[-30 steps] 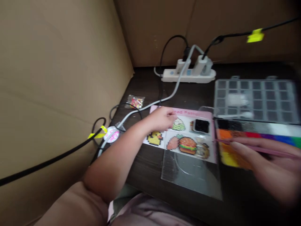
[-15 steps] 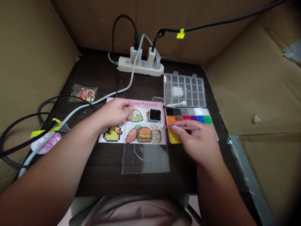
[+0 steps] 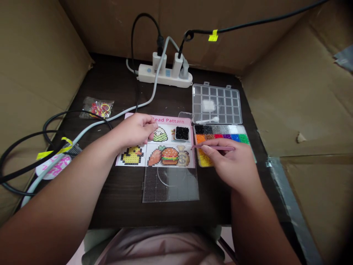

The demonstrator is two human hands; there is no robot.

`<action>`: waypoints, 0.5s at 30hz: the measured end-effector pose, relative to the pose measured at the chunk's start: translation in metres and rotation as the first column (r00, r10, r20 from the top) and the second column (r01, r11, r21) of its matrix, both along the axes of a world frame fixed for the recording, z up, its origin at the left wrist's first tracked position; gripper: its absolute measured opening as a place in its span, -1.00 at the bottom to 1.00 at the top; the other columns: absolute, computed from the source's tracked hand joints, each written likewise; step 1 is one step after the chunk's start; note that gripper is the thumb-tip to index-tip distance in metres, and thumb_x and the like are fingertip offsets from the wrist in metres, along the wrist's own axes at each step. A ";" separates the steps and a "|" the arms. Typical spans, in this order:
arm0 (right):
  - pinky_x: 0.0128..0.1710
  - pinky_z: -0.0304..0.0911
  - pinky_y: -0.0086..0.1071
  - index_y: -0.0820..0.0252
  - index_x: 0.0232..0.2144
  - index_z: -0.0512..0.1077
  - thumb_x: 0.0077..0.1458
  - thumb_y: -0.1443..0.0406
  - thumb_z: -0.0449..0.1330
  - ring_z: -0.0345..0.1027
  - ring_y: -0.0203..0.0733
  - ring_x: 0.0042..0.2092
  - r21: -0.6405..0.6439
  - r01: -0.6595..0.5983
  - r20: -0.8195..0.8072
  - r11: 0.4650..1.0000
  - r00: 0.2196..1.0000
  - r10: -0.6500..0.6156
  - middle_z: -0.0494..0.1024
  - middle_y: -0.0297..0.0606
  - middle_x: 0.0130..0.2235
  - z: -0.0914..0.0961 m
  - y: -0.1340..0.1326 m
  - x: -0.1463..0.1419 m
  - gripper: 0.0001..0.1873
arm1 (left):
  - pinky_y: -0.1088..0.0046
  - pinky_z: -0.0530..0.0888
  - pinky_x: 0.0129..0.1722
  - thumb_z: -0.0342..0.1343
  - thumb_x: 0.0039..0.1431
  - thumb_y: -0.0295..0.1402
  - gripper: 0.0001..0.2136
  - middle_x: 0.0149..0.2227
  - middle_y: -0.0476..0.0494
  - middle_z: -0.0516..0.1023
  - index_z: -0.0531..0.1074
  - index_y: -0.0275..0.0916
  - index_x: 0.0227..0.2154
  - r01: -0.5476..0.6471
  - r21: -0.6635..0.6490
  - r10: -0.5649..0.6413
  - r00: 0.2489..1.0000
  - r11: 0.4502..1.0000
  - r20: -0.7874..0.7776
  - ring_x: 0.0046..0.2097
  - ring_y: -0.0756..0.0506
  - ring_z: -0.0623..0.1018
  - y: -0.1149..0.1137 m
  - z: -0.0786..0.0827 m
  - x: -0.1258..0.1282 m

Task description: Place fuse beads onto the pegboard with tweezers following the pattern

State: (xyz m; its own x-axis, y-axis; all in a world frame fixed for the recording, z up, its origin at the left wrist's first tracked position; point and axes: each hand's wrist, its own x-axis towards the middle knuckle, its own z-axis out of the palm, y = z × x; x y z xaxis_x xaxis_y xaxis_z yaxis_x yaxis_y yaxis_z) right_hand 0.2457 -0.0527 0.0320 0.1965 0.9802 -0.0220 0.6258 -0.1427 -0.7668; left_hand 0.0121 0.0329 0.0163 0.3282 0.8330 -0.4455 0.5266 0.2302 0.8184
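Note:
My left hand (image 3: pixel 135 130) rests on the top left of a printed bead pattern sheet (image 3: pixel 171 154) with a pink header, holding nothing. My right hand (image 3: pixel 228 162) pinches slim pink tweezers (image 3: pixel 217 147), their tips over the sheet's right edge. Beside that hand lies a colour-sorted bead box (image 3: pixel 222 134), its lower part hidden by my fingers. A small dish of black beads (image 3: pixel 182 133) sits on the sheet. Below the sheet lies a clear pegboard (image 3: pixel 170 187).
A clear compartment box (image 3: pixel 216 103) holding a small white spoon stands above the beads. Behind it sits a white power strip (image 3: pixel 164 75) with plugged-in cables. A bag of rubber bands (image 3: pixel 97 108) and black cables lie at the left. Cardboard walls surround the dark table (image 3: pixel 118 184).
The view has swung from the right to centre on the table. My right hand has shifted slightly, and the tweezers stay in it. My left hand remains on the sheet.

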 end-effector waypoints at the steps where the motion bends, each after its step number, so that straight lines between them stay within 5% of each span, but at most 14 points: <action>1: -0.46 0.32 -0.38 0.20 -0.43 0.55 -0.06 0.23 0.27 0.42 -0.23 -0.46 0.003 0.009 0.002 1.000 1.000 -0.009 0.56 -0.25 -0.48 0.000 0.000 0.000 -0.84 | 0.55 0.25 -0.57 -0.03 0.19 -0.31 -0.82 -0.50 -0.05 0.37 0.27 -0.26 -0.48 0.001 0.002 -0.001 1.000 1.000 0.000 -0.57 0.11 0.30 0.000 0.000 0.000; 15: -0.43 0.35 -0.36 0.22 -0.44 0.56 -0.07 0.20 0.26 0.43 -0.20 -0.43 -0.002 0.024 0.002 1.000 1.000 -0.024 0.56 -0.22 -0.49 0.000 0.000 -0.001 -0.81 | 0.56 0.26 -0.55 -0.02 0.18 -0.32 -0.83 -0.49 -0.05 0.38 0.27 -0.27 -0.47 -0.006 -0.012 0.006 1.000 1.000 -0.016 -0.57 0.12 0.30 0.000 0.003 0.000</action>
State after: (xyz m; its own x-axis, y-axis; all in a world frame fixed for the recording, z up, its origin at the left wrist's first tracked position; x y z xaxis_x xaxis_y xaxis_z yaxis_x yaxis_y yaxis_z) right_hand 0.2448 -0.0522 0.0318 0.2203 0.9751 -0.0237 0.6237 -0.1595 -0.7652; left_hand 0.0124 0.0331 0.0193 0.3162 0.8294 -0.4605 0.5380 0.2430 0.8071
